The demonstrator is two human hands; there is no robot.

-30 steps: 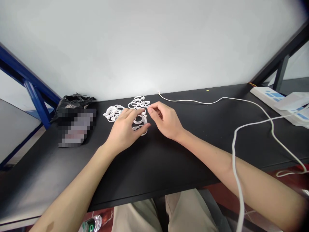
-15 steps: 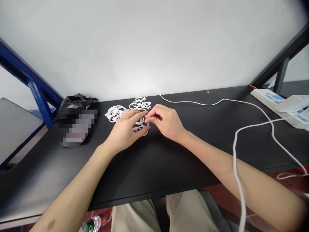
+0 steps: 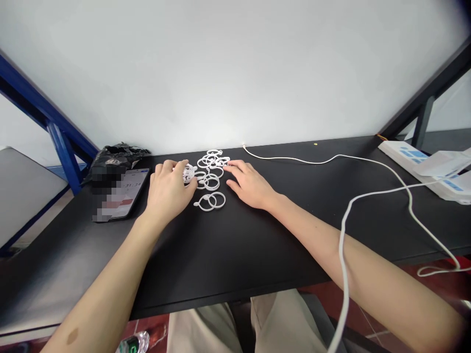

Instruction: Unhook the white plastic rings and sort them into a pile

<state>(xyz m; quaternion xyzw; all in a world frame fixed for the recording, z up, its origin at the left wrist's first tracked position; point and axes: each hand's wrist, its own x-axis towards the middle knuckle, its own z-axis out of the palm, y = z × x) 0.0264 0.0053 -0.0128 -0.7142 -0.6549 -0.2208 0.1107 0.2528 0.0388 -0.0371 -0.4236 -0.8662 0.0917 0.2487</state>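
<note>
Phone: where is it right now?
In the head view, the phone lies at left on the table, near the plastic bag, left of the left hand.

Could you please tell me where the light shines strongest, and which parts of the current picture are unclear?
Head view: the wall glows brightest low down, behind the white rings; head view: a pale sheen lies along the left of the table; head view: mosaic blocks hide part of the phone.

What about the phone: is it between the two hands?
No, the phone lies left of the left hand, while white rings lie between it and the right hand.
</note>
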